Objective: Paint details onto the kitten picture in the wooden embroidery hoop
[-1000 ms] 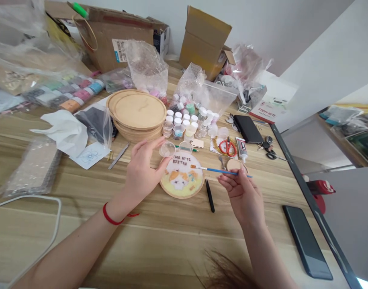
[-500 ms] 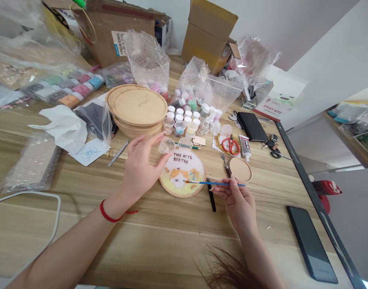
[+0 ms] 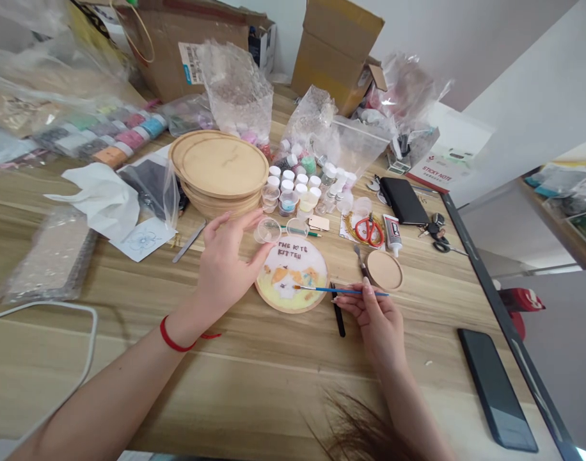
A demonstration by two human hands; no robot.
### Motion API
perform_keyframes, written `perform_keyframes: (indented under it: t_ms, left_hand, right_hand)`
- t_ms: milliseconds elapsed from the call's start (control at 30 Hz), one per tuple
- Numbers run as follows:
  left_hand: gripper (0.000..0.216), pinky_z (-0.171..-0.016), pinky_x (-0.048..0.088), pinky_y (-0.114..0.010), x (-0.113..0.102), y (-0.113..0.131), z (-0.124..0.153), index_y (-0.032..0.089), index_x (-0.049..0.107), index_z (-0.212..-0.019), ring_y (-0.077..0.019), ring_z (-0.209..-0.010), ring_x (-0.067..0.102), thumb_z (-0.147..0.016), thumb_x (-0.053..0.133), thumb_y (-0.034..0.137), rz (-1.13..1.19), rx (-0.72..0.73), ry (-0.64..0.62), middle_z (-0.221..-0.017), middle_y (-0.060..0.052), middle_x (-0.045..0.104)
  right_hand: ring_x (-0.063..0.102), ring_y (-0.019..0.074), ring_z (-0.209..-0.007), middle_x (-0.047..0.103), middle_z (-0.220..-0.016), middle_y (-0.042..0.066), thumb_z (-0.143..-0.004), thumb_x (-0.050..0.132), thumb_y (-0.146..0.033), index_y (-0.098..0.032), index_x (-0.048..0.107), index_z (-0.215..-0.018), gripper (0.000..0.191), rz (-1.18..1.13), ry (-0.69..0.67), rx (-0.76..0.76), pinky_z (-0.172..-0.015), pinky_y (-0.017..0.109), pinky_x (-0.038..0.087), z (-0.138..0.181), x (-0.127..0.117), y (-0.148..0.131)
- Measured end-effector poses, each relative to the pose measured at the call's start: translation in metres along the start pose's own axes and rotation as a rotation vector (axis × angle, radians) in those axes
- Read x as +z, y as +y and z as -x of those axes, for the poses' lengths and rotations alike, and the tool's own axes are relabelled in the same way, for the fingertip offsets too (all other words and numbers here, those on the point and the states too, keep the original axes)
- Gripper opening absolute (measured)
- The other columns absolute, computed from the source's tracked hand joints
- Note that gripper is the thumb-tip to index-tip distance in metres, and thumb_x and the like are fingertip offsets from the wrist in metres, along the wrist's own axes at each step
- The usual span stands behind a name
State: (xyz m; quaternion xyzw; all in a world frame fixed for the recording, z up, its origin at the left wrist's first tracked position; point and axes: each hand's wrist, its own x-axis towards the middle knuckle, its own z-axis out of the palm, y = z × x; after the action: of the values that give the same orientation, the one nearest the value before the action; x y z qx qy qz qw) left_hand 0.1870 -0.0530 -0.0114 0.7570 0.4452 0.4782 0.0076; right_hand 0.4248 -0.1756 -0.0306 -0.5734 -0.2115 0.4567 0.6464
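Note:
My left hand [image 3: 229,262] has its thumb and fingers around a small clear plastic cup [image 3: 269,230] above the far left edge of a round wooden plate [image 3: 293,310]. On that plate is a white and yellow picture with an orange-and-white cat figure [image 3: 282,276] and dark lettering at the top. In my right hand [image 3: 373,314] is a thin paintbrush [image 3: 338,291] with a blue handle, pinched near its back end. Its bristle tip is over the cat figure; whether it touches I cannot tell. Black tweezers [image 3: 338,314] lie between the plate and my right hand.
Stacked wooden plates [image 3: 220,163], several white-capped jars [image 3: 288,182] and another clear cup [image 3: 297,228] stand behind. To the right are red-handled scissors [image 3: 369,230], a glue tube [image 3: 392,234], a small round wooden plate [image 3: 384,269] and a phone [image 3: 497,388]. A white cable [image 3: 92,346] lies left.
The brush tip has shifted slightly left over the cat figure. My left hand stays in place with the clear cup. The whole view has shifted a little.

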Motion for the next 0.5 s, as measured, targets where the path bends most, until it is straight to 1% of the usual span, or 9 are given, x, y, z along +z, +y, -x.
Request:
perform_keyframes:
  t_ms: [233,500]
  left_hand:
    - [0.049,-0.106,0.050,-0.045,0.0009,-0.0007,-0.0007,0.027,0.053,-0.132,-0.0252,-0.106,0.073,-0.088,0.074,0.029,-0.002,0.046,0.031,-0.112,-0.004,0.077]
    - [0.049,-0.106,0.050,-0.046,0.0014,-0.0019,-0.0003,0.026,0.053,-0.132,-0.0257,-0.107,0.073,-0.088,0.074,0.030,-0.005,0.047,0.026,-0.114,-0.005,0.077]
  right_hand:
    - [0.079,0.0191,-0.069,0.081,-0.079,0.007,-0.076,0.085,-0.048,-0.015,0.073,-0.084,0.036,0.016,-0.003,0.009,-0.068,0.027,0.067,-0.0005,-0.0001,0.0003]
    - [0.080,0.0197,-0.071,0.082,-0.084,0.010,-0.077,0.084,-0.049,-0.015,0.074,-0.084,0.036,0.010,-0.013,-0.013,-0.068,0.027,0.067,0.0003,-0.0001,-0.0006]
